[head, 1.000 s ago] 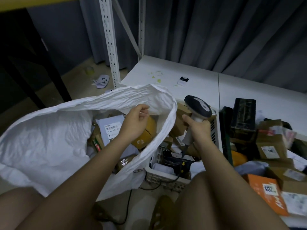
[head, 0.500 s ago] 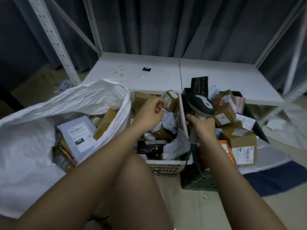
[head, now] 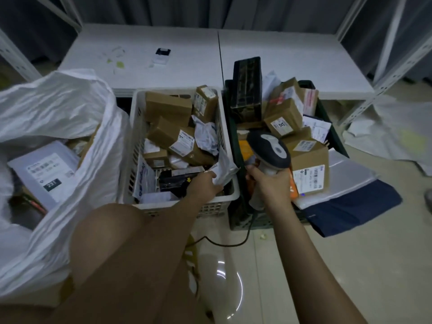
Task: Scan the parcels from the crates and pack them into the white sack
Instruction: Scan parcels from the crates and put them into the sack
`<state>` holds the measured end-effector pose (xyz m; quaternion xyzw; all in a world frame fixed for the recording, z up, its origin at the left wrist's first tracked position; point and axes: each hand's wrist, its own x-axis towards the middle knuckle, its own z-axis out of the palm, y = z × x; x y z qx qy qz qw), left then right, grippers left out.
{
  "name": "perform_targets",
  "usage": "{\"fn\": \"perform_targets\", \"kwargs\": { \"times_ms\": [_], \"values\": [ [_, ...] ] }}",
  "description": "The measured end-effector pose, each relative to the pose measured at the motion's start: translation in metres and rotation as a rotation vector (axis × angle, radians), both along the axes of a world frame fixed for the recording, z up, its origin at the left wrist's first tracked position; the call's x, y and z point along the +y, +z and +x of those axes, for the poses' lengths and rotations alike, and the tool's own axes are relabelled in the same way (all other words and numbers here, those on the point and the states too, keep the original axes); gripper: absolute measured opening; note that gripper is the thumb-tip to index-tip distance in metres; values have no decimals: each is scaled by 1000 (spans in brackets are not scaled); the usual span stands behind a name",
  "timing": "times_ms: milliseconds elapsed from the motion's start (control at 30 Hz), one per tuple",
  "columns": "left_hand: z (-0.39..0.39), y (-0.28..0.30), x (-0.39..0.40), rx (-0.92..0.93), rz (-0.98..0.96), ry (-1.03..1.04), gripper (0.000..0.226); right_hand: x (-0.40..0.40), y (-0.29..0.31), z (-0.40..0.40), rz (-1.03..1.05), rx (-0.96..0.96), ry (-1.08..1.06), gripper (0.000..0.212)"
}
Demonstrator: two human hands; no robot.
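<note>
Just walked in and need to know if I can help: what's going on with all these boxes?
A person is scanning parcels and bagging them. The left hand is pinching a grey poly-bag parcel at the near right corner of the white crate. The right hand grips a handheld scanner over the dark crate, which is heaped with cardboard boxes. The white sack stands open on the left, with several parcels already inside.
</note>
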<state>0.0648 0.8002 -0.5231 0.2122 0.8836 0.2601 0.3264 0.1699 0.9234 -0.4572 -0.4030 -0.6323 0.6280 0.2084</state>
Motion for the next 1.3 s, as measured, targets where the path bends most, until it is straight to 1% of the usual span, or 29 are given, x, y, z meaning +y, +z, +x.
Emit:
{"fn": "perform_targets", "kwargs": {
  "times_ms": [33,67,100,167,233,333,400,533,633,700,767,833,867,933,967,1067,1133,1200,1300],
  "values": [
    [-1,-4,1,51,-16,-22,37,0,-2,-2,-17,-1,-6,15],
    [-2,-6,1,97,-22,-33,22,0,-3,-5,-28,-2,-10,13],
    [-4,-9,2,139,-14,-29,11,0,-4,-8,-38,1,-14,12],
    [-11,-7,2,164,36,58,20,-1,-5,-14,-48,-1,-12,13],
    [-23,8,2,171,174,206,23,-3,-2,-18,-57,22,-3,16],
    [-45,58,2,131,395,384,24,-7,10,-26,-45,72,14,10],
    [-54,97,-3,81,535,477,19,-15,26,-36,-22,122,50,13],
    [-57,164,-30,24,756,588,9,-41,60,-61,29,277,159,24],
    [-57,201,-57,51,848,620,9,-70,89,-79,65,345,246,45],
    [-56,222,-75,89,868,637,11,-90,108,-90,86,361,318,56],
    [-53,240,-95,109,858,666,13,-110,127,-99,116,369,395,57],
    [-48,253,-116,54,880,673,19,-131,143,-107,156,372,427,56],
    [-45,260,-128,-11,920,667,23,-141,150,-110,165,374,420,50],
    [-42,269,-154,-91,994,652,27,-157,161,-117,154,385,385,23],
    [-41,272,-169,-70,1000,652,26,-164,168,-119,141,387,376,10],
    [-43,279,-216,104,976,723,17,-181,188,-118,87,390,379,16],
    [-46,279,-246,220,951,784,13,-187,199,-115,54,431,399,14],
    [-50,277,-267,301,901,805,20,-190,212,-109,37,468,435,16],
    [-55,276,-279,364,829,732,40,-190,231,-102,36,538,522,18]
  ]
}}
